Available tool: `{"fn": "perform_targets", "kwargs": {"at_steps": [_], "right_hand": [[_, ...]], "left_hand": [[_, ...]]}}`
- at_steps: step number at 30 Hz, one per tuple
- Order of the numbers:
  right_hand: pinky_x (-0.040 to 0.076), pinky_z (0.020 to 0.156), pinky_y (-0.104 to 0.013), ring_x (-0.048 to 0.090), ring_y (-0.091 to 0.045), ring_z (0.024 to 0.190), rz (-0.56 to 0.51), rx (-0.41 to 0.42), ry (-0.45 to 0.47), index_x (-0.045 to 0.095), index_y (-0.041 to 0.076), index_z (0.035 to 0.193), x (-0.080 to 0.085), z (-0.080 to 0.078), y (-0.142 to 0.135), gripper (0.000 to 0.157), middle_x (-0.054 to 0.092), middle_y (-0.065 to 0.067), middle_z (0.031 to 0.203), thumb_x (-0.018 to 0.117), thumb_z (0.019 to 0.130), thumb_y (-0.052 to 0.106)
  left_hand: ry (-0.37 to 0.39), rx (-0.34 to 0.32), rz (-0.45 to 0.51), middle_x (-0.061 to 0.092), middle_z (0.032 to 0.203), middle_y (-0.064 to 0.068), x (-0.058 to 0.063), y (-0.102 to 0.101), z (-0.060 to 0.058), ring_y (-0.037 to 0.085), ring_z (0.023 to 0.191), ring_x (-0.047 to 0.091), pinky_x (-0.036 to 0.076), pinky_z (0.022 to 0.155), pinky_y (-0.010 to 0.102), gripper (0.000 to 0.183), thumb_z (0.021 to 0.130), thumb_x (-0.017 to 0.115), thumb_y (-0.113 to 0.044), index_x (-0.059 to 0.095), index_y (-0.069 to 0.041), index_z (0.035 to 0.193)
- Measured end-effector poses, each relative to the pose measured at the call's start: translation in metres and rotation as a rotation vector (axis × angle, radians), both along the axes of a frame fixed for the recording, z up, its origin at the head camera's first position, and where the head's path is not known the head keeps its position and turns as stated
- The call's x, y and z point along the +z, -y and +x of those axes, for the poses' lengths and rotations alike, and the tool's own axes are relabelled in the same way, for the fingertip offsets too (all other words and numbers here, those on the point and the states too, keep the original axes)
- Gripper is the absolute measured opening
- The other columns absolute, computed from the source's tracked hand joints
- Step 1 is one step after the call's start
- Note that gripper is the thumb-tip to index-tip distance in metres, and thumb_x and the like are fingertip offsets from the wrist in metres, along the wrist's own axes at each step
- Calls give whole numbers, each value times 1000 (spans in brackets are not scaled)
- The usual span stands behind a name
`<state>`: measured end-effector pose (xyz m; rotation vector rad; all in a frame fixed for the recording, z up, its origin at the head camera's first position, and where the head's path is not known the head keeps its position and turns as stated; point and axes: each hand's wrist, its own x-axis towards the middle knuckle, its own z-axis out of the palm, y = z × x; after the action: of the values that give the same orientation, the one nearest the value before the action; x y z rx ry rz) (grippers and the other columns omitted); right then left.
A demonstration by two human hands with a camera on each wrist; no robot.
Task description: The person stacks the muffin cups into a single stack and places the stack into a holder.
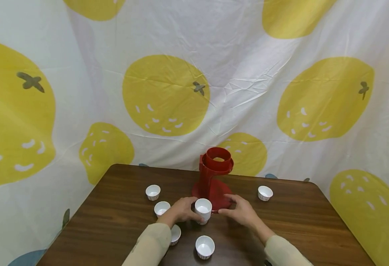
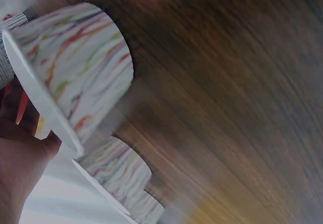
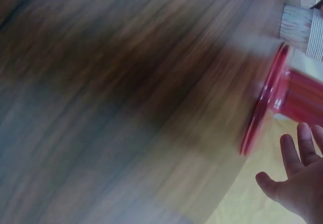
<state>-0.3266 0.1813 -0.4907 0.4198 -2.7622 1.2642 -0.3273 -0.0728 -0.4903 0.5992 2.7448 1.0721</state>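
Note:
A stack of white paper baking cups (image 1: 203, 207) stands in front of the red stand. My left hand (image 1: 182, 209) holds the stack from its left side, thumb in front and fingers behind. The stacked rims (image 2: 6, 65) show at the edge of the left wrist view, with a colour-streaked single cup (image 2: 81, 65) large in front. To the right of the stack, my right hand (image 1: 242, 211) is empty, its fingers spread near the base of the red stand (image 1: 214, 184). That hand (image 3: 298, 183) also appears apart from the stand in the right wrist view.
Single cups stand about the table: one at the back left (image 1: 152, 192), another (image 1: 162, 208) by my left wrist, one (image 1: 175, 235) partly behind my sleeve, one in front (image 1: 205, 247) and one at the right (image 1: 265, 193). A lemon-print cloth (image 1: 241, 92) hangs behind the brown table (image 1: 114, 210).

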Motion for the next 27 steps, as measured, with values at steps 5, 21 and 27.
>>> {"fn": "perform_targets", "kwargs": {"at_steps": [5,21,27], "right_hand": [[45,97,-52,59,-34,116,23,-25,-11,62,1,130,-1,-2,-12,65,65,-15,122,86,77,31],[42,101,-54,55,-39,121,18,-65,-2,55,-5,135,0,-11,-52,66,61,-24,128,79,85,30],[38,105,-54,50,-40,128,29,-111,13,51,-6,138,0,-17,-73,70,56,-26,134,77,87,35]], "left_hand": [[7,-9,10,68,105,2,0,-3,1,25,101,61,46,93,47,58,71,89,-31,64,-9,119],[30,-11,64,66,108,2,-1,-2,-2,24,104,60,46,95,46,62,73,89,-31,60,-11,124],[-1,-23,61,67,106,1,0,-4,0,22,102,60,46,93,44,59,73,88,-30,62,-11,122]]}}
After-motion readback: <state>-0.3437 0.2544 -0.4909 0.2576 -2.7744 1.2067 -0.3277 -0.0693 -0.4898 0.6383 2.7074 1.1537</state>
